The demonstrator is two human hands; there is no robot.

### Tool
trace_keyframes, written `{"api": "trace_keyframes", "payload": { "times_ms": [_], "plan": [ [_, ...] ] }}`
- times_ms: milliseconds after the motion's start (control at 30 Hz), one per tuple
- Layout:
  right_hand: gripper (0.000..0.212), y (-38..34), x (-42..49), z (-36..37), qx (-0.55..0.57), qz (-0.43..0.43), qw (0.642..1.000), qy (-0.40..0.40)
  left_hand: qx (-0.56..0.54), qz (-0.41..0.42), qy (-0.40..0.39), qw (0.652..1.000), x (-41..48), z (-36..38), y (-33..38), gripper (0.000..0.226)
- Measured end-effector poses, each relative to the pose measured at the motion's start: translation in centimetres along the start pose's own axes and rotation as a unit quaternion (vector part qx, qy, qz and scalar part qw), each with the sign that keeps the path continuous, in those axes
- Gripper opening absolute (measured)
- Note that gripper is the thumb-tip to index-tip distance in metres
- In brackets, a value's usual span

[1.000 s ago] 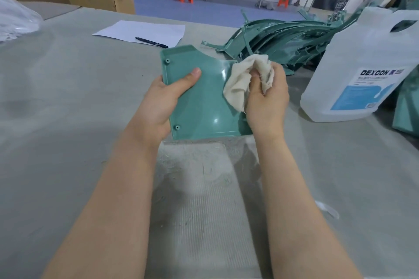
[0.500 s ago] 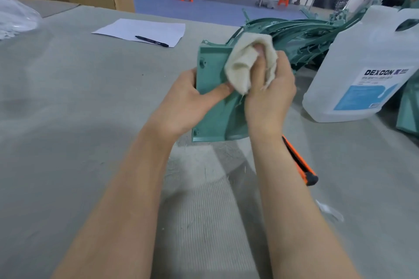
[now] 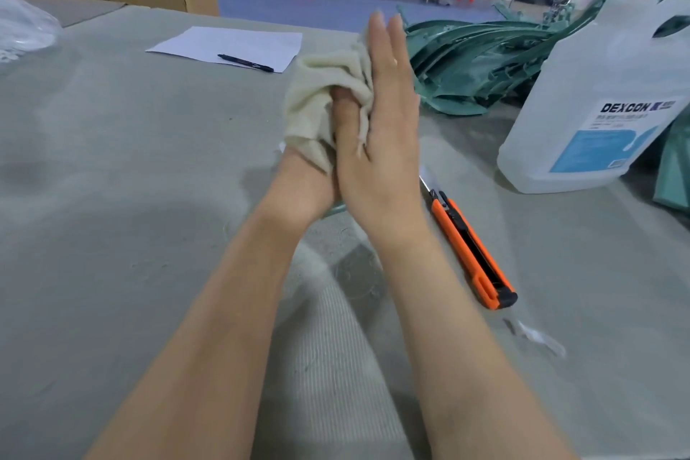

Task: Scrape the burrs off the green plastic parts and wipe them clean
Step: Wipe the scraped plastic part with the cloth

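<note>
I see my right hand (image 3: pixel 377 146) raised edge-on, fingers straight, pressed against my left hand (image 3: pixel 304 183), a cream cloth (image 3: pixel 321 101) bunched between them. An orange utility knife (image 3: pixel 468 246) lies on the grey table (image 3: pixel 112 161), beside my right wrist.

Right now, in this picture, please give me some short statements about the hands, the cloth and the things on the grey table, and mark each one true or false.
1. The orange utility knife lies on the grey table, with no hand on it. True.
2. The beige cloth lies flat on the white paper sheet. False: it is bunched between the left hand and the right hand.
3. The right hand's fingers are straight. True.
4. The black pen lies beside the white plastic jug. False: it lies on the paper sheet, far left of the jug.
5. The pile of green plastic parts lies behind the hands. True.
</note>
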State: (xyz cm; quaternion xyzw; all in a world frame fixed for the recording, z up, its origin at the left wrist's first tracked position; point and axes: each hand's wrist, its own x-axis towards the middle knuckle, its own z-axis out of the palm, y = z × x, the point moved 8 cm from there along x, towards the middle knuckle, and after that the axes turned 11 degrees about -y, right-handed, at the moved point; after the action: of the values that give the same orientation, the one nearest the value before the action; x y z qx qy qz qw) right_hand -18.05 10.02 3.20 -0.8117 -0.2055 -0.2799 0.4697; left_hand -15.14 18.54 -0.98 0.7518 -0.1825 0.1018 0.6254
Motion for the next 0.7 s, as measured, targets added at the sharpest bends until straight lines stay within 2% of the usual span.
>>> {"api": "trace_keyframes", "payload": {
  "times_ms": [67,167,200,300,367,400,467,533,600,667,700],
  "plan": [
    [0.043,0.2,0.2,-0.9,-0.020,-0.007,1.000,0.013,0.041,0.046,-0.027,0.998,0.3,0.8,1.5,0.035],
    [0.029,0.6,-0.1,-2.6,-0.067,-0.026,0.994,0.079,0.084,0.046,-0.055,0.994,0.4,1.3,2.3,0.013],
    [0.027,0.7,-0.1,-2.8,-0.079,-0.028,0.993,0.088,0.077,0.041,-0.062,0.994,0.4,1.2,2.1,0.008],
    [0.025,2.6,0.2,-3.4,-0.077,0.006,0.993,0.084,0.073,0.041,-0.065,0.994,0.5,0.2,2.3,0.018],
    [0.025,4.2,0.2,-4.2,-0.080,0.039,0.991,0.096,0.073,0.032,-0.069,0.994,0.5,0.0,2.5,0.012],
    [0.027,4.7,0.1,-4.4,-0.071,0.052,0.990,0.108,0.078,0.027,-0.074,0.994,0.4,0.3,2.5,0.008],
    [0.030,5.8,-0.3,-5.4,-0.033,0.086,0.983,0.160,0.094,0.017,-0.073,0.993,0.3,0.8,2.3,0.016],
    [0.029,7.5,-1.1,-7.2,0.042,0.148,0.957,0.244,0.085,0.012,-0.039,0.996,0.3,0.4,2.1,0.019],
    [0.021,9.2,-1.8,-8.5,0.093,0.216,0.928,0.290,0.096,0.033,0.048,0.994,0.3,-1.6,2.2,0.017],
    [0.018,10.2,-2.0,-8.2,0.120,0.283,0.916,0.260,0.154,0.057,0.121,0.979,0.0,-3.0,2.4,0.020],
    [0.018,10.6,-1.8,-7.2,0.175,0.307,0.909,0.221,0.194,0.070,0.131,0.970,-0.1,-3.0,2.6,0.025]
  ]
}}
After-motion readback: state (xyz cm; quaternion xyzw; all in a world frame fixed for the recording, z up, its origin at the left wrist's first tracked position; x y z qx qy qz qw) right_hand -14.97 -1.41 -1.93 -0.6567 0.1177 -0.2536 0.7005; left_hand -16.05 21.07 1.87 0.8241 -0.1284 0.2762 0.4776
